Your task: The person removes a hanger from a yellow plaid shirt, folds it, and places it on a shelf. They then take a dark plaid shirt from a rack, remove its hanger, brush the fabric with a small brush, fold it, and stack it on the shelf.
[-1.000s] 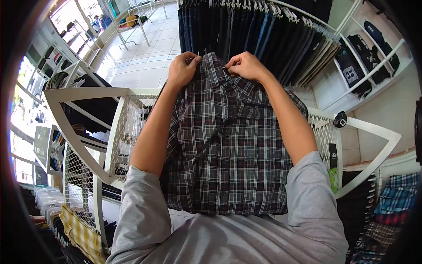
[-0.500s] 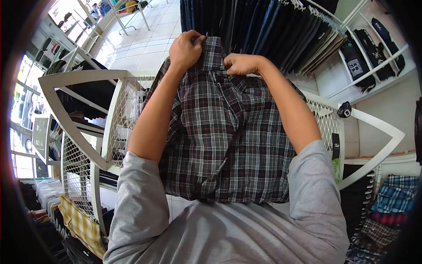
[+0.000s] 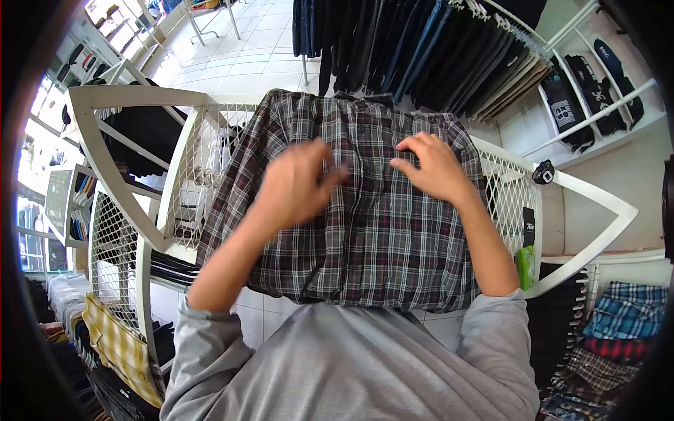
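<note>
A dark plaid button-up shirt [image 3: 407, 242] lies spread front side up over a white wire-mesh rack, its collar at the far end and its hem toward me. Over the shirt's left half is my left hand [image 3: 298, 182], blurred by motion, with thumb and fingers apart. My right hand [image 3: 432, 167] is over the upper right part of the shirt, fingers spread and curved, thumb pointing inward. Neither hand grips the cloth. The button placket runs down the middle between the two hands.
The white mesh rack [image 3: 502, 182] has pointed frame ends at both sides. Dark trousers [image 3: 393, 49] hang beyond it. A small black device [image 3: 543, 172] and a green packet [image 3: 526, 265] are at its right. Folded plaid garments [image 3: 625, 309] lie lower right, a yellow plaid garment [image 3: 119, 344] lower left.
Both hands have let go of the shirt's collar area and come back toward me over its front. The collar end now lies down, and the shirt is spread flatter and wider.
</note>
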`<state>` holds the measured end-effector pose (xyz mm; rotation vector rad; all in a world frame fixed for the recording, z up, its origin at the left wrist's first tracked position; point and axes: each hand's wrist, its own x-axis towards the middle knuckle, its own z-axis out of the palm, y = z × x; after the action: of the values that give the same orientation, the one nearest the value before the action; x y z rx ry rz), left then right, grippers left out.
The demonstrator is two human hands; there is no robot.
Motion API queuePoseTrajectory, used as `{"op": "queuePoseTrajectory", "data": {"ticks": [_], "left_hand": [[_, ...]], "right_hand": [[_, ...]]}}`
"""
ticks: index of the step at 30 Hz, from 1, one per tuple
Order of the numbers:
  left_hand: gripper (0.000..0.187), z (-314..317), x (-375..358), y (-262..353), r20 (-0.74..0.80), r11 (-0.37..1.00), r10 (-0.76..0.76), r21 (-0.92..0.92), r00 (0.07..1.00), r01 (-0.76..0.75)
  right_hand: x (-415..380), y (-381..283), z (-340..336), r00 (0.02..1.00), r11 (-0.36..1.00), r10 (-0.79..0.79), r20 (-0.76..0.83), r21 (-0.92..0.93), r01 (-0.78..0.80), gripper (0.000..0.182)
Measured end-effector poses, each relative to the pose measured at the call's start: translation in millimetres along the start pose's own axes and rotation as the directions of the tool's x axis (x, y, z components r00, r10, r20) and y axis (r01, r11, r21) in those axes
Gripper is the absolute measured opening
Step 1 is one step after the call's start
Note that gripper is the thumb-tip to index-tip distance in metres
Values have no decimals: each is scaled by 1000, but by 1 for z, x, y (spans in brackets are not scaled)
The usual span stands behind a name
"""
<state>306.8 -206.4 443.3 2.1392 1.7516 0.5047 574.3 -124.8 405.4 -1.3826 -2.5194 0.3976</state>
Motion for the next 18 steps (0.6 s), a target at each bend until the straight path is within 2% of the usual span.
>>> {"op": "queuePoseTrajectory", "data": {"ticks": [1,2,3,5,6,8,9,11,13,15,16,17,18], "left_hand": [[38,10,-24,3,51,997,72,-1,996,-72],[41,16,-46,14,76,997,66,25,995,-68],[43,24,-61,18,40,993,117,-16,992,-116],[47,34,-80,22,-4,999,43,-15,999,-43],[47,33,-83,24,-7,999,46,-15,999,-46],[52,31,-88,27,52,994,-65,-83,997,69],[52,32,-90,27,45,994,-66,-83,997,69],[54,40,-94,27,15,997,-53,-56,998,54],[57,50,-93,26,7,996,-69,-54,998,69],[63,60,-94,23,54,998,10,-60,998,-7],[70,55,-95,30,158,999,-6,-36,987,12],[70,54,-98,30,159,999,-6,-36,987,12],[71,55,-102,31,149,996,-22,-87,989,35]], "right_hand": [[-7,2,13,997,999,-36,-68,-27,34,42],[-8,0,20,994,999,-38,-107,-29,35,46],[-6,-6,20,993,999,-34,-116,-33,30,46],[-2,-19,22,994,993,111,9,-30,-110,52],[1,-25,22,986,986,165,21,-31,-164,60],[7,-33,18,973,976,218,74,-21,-217,62],[10,-37,16,954,962,271,130,-13,-272,65],[14,-33,21,975,977,210,67,24,-212,69],[20,-35,19,953,961,266,146,34,-273,69],[24,-40,21,950,959,272,153,39,-281,75],[24,-47,18,916,943,313,250,32,-331,79],[23,-53,16,871,925,351,344,20,-380,83],[21,-49,29,882,929,358,305,-20,-370,87]]}}
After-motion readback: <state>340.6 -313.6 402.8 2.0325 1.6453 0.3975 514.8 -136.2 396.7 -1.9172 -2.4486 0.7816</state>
